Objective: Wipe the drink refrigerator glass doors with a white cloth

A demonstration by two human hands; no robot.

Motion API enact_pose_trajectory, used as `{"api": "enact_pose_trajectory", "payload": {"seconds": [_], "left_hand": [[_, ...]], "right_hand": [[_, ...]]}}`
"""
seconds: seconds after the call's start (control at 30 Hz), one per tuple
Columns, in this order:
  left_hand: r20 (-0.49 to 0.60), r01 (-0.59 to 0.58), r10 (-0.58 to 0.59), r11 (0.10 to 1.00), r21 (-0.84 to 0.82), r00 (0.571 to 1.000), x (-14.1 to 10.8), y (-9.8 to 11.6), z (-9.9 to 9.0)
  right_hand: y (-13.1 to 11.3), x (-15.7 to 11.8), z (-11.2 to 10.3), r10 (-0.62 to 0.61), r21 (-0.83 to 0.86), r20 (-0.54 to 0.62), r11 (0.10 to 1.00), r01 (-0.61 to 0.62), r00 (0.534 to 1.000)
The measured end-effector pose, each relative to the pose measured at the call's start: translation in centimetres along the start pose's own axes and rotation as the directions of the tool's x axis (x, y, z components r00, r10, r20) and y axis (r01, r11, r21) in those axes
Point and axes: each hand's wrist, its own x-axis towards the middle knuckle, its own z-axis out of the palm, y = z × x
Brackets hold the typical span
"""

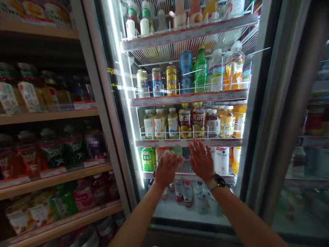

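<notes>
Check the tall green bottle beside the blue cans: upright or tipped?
Upright: the green bottle stands on its shelf, with the cap at the top.

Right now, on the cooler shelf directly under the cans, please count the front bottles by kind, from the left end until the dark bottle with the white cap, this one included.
Pale bottles: 3
Black-label bottles: 2
Dark white-capped bottle: 1
Total: 6

Glossy green plastic bottle (pixel 201 69).
</notes>
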Motion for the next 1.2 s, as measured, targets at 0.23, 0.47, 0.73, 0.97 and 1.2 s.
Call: {"api": "enact_pose_trajectory", "payload": {"seconds": [0.23, 0.47, 0.73, 0.97, 1.2], "left_hand": [[-0.121, 0.236, -0.243, 0.970, -0.064, 0.963, 11.2, -1.9, -1.1], [-0.018, 0.067, -0.067, 0.998, 0.002, 0.998, 4.1, 2.7, 1.1], [0.120, -0.163, 0.162, 0.987, -0.003, 0.979, -5.8, 4.4, 1.0], [0.009, 0.199, -0.199, 0.978, -0.056, 0.980, 8.1, -0.4, -1.1], [0.026, -0.059, 0.062, 0.994, -0.094, 0.998, 9.8, 5.7, 1.4]], "right_hand": [[0.0, -0.1, 0.2, -0.012, -0.014, -0.014, 1.000, 0.012, 1.000], [0.1, -0.3, 0.7, -0.019, -0.023, -0.037, 1.000, 0.018, 0.999], [0.3, -0.2, 0.6, -0.021, -0.016, -0.033, 1.000, 0.020, 0.999], [1.5, 0.0, -1.3, -0.051, 0.115, 0.021, 0.992, 0.048, 0.998], [8.0, -2.4, -4.0, 0.175, -0.050, -0.049, 0.983, -0.177, 0.983]]}}
